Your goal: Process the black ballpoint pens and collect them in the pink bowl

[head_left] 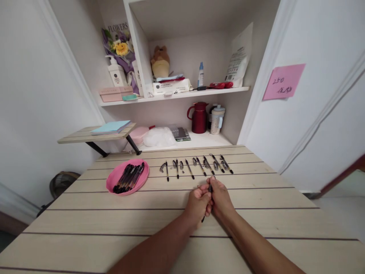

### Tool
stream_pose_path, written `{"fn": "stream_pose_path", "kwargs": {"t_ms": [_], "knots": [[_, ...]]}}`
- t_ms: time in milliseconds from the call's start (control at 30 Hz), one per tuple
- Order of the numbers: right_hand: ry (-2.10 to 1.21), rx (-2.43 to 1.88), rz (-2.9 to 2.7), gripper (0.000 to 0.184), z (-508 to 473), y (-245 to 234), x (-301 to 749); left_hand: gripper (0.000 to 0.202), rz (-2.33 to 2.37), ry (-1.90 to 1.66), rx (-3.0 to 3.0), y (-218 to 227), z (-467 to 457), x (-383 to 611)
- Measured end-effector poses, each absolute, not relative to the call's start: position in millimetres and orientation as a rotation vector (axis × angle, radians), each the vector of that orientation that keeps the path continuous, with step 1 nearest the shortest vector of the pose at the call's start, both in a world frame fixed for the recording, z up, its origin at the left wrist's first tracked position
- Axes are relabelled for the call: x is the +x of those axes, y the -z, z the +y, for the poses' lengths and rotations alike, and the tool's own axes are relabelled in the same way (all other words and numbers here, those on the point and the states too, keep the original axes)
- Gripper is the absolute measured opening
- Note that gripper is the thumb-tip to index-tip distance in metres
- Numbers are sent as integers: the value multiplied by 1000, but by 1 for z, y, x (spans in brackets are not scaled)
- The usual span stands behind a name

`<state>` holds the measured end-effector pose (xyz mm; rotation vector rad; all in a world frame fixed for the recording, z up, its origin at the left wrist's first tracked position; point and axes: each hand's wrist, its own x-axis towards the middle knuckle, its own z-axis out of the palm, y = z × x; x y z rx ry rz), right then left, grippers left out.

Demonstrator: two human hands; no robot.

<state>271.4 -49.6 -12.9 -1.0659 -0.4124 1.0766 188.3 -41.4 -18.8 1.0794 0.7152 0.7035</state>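
My left hand point(197, 202) and my right hand point(221, 197) meet over the table's middle, both closed around one black pen point(210, 188). The pen's dark end sticks out below the left hand; most of its length is hidden by fingers. Just beyond my hands, several uncapped pens point(189, 169) lie in a loose row. Small dark caps point(194, 161) rest among them, with tiny bits nearby. To the left, a pink plate point(146, 172) holds a pile of black pens point(128, 178).
The slatted wooden table point(137, 220) runs up to a white shelf unit. A small raised stand point(80, 135) carries blue paper point(111, 126) at the back left. On the lower shelf stand a red jug point(199, 118) and a pale cup point(217, 121). A pink note point(284, 81) hangs on the right wall.
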Motion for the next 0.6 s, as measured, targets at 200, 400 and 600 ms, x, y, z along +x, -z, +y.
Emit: {"fn": "stream_pose_path", "kwargs": {"t_ms": [200, 400, 600], "knots": [[-1038, -905, -327, 30, -48, 5, 282, 21, 738, -667, 1079, 23, -50, 186], [-957, -751, -387, 26, -43, 7, 303, 26, 697, -627, 1034, 23, -49, 182], [-986, -756, -371, 24, -42, 11, 320, 29, 699, -622, 983, 22, -50, 181]]}}
